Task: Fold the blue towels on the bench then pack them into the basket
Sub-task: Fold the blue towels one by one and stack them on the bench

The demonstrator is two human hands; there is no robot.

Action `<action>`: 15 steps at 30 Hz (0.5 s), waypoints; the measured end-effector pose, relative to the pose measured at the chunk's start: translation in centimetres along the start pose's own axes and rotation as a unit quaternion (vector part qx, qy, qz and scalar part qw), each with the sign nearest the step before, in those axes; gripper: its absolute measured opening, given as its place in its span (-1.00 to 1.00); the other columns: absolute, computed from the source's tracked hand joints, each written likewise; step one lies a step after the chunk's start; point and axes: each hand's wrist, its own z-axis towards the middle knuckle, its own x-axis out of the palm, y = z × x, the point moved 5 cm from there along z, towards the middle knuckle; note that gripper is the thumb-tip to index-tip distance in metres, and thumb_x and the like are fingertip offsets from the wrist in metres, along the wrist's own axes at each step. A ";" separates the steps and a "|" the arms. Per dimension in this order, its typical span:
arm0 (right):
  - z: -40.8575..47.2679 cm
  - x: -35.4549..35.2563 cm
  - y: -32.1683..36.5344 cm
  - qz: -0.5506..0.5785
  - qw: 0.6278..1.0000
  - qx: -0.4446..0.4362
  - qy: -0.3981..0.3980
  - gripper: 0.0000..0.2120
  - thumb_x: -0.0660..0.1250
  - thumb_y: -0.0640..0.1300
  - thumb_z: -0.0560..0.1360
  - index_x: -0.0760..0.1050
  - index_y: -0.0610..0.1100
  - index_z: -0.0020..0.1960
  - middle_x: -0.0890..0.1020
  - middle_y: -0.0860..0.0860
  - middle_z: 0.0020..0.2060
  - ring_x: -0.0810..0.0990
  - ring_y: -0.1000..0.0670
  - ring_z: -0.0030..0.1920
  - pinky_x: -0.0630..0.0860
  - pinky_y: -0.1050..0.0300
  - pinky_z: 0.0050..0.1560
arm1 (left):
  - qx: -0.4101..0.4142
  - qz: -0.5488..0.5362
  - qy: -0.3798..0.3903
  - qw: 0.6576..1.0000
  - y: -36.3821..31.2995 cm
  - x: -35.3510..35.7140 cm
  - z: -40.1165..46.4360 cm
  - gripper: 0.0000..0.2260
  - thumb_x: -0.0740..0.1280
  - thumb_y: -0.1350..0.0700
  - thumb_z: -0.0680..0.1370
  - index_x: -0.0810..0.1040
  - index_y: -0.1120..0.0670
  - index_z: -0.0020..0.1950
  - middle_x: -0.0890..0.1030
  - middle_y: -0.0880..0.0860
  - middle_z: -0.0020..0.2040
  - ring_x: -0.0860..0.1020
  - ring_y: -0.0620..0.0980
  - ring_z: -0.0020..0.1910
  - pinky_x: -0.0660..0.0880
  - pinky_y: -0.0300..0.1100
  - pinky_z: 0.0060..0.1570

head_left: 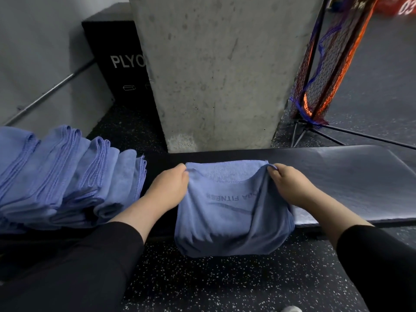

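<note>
On the bench (351,176), hands pinch towel (231,212) corners.

Two arms reach in from the bottom edge, seen from the wearer's own head; each is covered by a long black sleeve of plain, matte fabric with no visible logo, stripe or cuff detail; the left sleeve (94,262) looks broad and loosely creased near the elbow, while the right sleeve (378,255) ends in a rounded hem partway along the forearm. Beyond both hems the forearms and wrists are bare; the left hand (167,188) and right hand (290,183) wear no gloves, and no rings, watch or bracelets can be seen.
</note>
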 end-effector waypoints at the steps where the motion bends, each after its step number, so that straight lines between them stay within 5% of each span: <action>1: 0.5 0.0 0.0 -0.002 1.000 0.001 -0.011 -0.64 0.06 -0.02 0.71 0.33 -0.13 -0.22 0.48 -0.03 -0.33 0.45 -0.13 -0.20 0.23 -0.01 -0.27 | -0.020 -0.007 -0.013 1.000 0.2 -0.1 0.4 -0.73 0.05 0.13 0.69 0.26 0.09 -0.21 0.48 0.11 -0.26 0.40 0.06 -0.30 0.22 -0.04 -0.36; 7: 4.4 0.3 -2.3 -0.008 0.996 0.053 -0.068 -0.64 0.01 0.00 0.71 0.39 -0.15 -0.15 0.56 -0.18 -0.14 0.55 -0.26 0.02 0.30 0.05 -0.09 | -0.103 -0.034 -0.083 0.991 2.0 -0.5 3.4 -0.78 0.03 0.09 0.72 0.37 0.11 -0.04 0.46 0.08 -0.06 0.45 0.14 -0.05 0.31 -0.05 -0.09; 12: 5.7 1.0 -2.7 -0.105 0.986 0.075 -0.101 -0.61 0.09 0.12 0.67 0.39 -0.11 -0.19 0.62 -0.23 -0.05 0.56 -0.28 -0.05 0.36 0.00 -0.13 | -0.100 0.046 -0.123 0.986 2.9 0.2 4.2 -0.78 0.13 0.05 0.70 0.43 0.10 -0.08 0.58 0.10 -0.06 0.49 0.13 -0.15 0.29 -0.07 -0.30; 15: 5.5 1.2 -1.9 -0.151 0.976 0.026 -0.155 -0.74 0.24 0.12 0.60 0.45 -0.08 -0.03 0.57 -0.14 0.02 0.56 -0.27 0.05 0.41 -0.02 -0.12 | -0.005 0.144 -0.120 0.982 1.7 1.2 4.3 -0.75 0.22 0.09 0.66 0.48 0.00 0.33 0.52 0.08 0.27 0.49 0.16 0.19 0.41 0.06 0.06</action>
